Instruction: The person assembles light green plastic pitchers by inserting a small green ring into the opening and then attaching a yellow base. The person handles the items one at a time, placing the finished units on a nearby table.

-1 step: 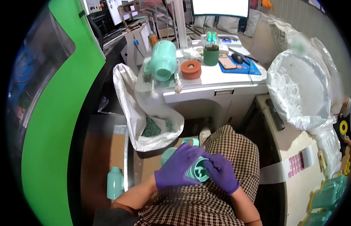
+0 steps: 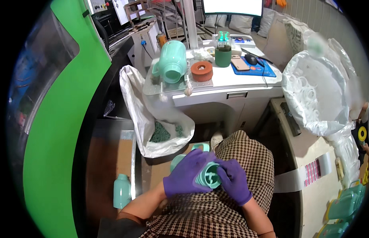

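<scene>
A mint-green plastic jug (image 2: pixel 177 161) lies tilted over my lap, its threaded neck (image 2: pixel 208 179) facing me and to the right. Part of its handle shows beyond my left hand. My left hand (image 2: pixel 188 173), in a purple glove, is wrapped around the jug just behind the neck. At the right of the mouth is my right hand (image 2: pixel 234 181), gloved too, with fingers curled and pressed together against the rim. Whether they pinch something small there is hidden. Inside the mouth, pale green strips of plastic cross the opening.
Ahead stands a white desk (image 2: pixel 228 85) with another mint jug (image 2: pixel 172 61), an orange-brown tape roll (image 2: pixel 201 71), a green-sleeved bottle (image 2: pixel 223 55) and a phone (image 2: pixel 240 64). A white sack (image 2: pixel 133 99) holds green scraps. Another mint bottle (image 2: pixel 122 192) lies left; a bag of clear rings (image 2: pixel 297 95) stands right.
The whole view has shifted very slightly. My right fingers have moved a little along the rim of the neck; my left hand keeps its hold on the jug.
</scene>
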`<state>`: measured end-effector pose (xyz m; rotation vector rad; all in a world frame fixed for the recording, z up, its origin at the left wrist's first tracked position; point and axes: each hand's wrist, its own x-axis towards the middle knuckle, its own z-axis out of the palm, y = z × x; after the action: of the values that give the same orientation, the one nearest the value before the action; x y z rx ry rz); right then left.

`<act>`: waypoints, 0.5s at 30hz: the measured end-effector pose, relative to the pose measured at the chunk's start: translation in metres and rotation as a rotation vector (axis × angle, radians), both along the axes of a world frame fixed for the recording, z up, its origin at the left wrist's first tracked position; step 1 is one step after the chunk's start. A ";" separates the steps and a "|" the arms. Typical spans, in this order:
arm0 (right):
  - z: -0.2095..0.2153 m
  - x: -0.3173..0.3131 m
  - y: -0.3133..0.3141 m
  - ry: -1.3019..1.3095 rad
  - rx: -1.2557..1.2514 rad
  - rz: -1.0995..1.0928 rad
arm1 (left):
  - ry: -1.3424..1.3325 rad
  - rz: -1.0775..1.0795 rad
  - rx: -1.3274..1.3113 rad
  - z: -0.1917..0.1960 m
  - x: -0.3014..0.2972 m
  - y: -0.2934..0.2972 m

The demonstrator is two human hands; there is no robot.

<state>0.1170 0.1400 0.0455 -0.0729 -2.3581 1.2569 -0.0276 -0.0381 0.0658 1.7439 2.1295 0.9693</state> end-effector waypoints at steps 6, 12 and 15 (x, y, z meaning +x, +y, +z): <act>0.023 0.023 -0.020 -0.029 0.305 0.123 | 0.088 0.248 0.246 -0.009 0.026 -0.003; -0.040 0.032 -0.015 -0.310 0.262 0.283 | 0.484 0.114 0.242 -0.018 0.055 0.007; -0.050 0.041 -0.014 -0.087 0.101 0.301 | 0.601 0.063 0.203 -0.020 0.057 0.014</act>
<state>0.1579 0.1264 -0.0041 0.2749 -2.5747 1.2878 0.0290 -0.0237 0.0457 2.3119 2.5145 0.7600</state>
